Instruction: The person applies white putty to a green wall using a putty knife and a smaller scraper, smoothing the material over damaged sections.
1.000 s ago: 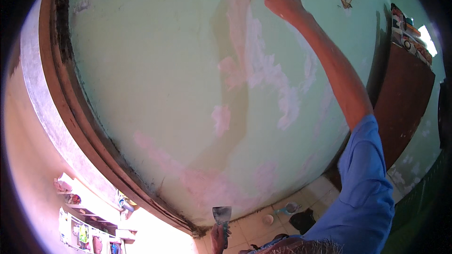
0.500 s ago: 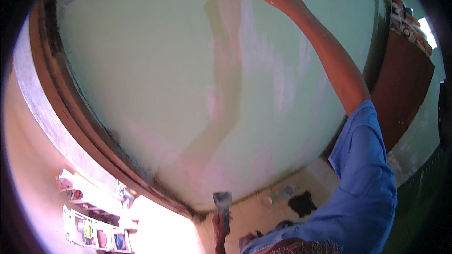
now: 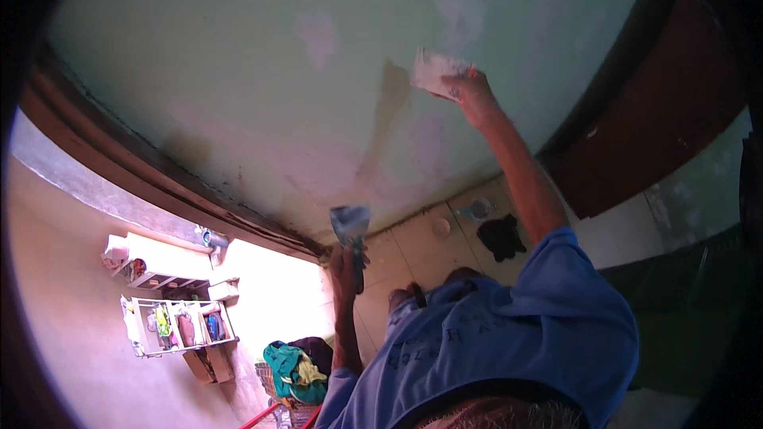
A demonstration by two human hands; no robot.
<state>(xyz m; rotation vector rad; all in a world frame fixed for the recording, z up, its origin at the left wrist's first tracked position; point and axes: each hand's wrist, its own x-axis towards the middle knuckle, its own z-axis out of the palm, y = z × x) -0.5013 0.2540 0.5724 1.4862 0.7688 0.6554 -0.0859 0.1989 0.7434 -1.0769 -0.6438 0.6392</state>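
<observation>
Two tools are showing: I am pressing a pale flat scraper (image 3: 435, 71) against the green wall (image 3: 238, 56) with my right hand (image 3: 470, 89) closed on it, while my left hand (image 3: 343, 264) is gripping a putty knife (image 3: 351, 229) lower down, near the tiled floor (image 3: 413, 242).

The wall (image 3: 262, 71) across the upper frame looks matt, pale green with chalky patches; the door (image 3: 636, 135) at right is dull brown wood; the floor (image 3: 421, 242) is smooth tile.

Right arm stretched up, right hand (image 3: 470, 94) closed in a grip — left hand (image 3: 345, 264) low, fisted.
</observation>
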